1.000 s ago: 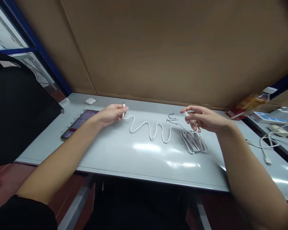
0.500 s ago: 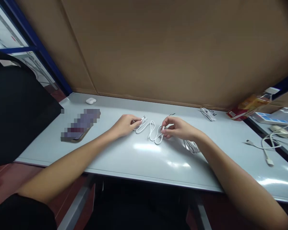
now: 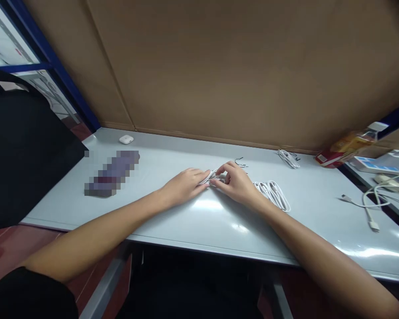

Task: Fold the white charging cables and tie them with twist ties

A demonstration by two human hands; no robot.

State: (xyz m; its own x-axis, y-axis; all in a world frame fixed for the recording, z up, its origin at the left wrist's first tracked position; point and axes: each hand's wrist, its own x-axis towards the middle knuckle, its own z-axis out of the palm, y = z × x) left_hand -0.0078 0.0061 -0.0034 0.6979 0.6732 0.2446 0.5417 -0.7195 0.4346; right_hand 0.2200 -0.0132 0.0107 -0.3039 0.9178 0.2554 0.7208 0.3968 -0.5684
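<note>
A white cable (image 3: 210, 177) is bunched in loops between my two hands, low over the grey tabletop (image 3: 186, 226). My left hand (image 3: 187, 185) closes on its left end, thumb and fingers around the loops. From the right, my right hand (image 3: 234, 181) pinches the same bunch with curled fingers. Parts of the cable are hidden under the fingers. Just right of my right wrist lies a second coiled white cable (image 3: 274, 195). Several short black ties (image 3: 242, 165) lie behind my right hand.
Another coiled cable (image 3: 288, 158) rests near the back panel (image 3: 202, 79). A bottle (image 3: 350, 144) leans at the back right, with loose cables (image 3: 369, 205) nearer. At left are a blurred-out phone-like object (image 3: 115, 173) and a white earbud case (image 3: 126, 139). A black chair back (image 3: 23, 155) stands beside the table.
My hands have come together, and the cable that lay in spread loops is now gathered into a tight bunch. The coil beside my right wrist shows more fully.
</note>
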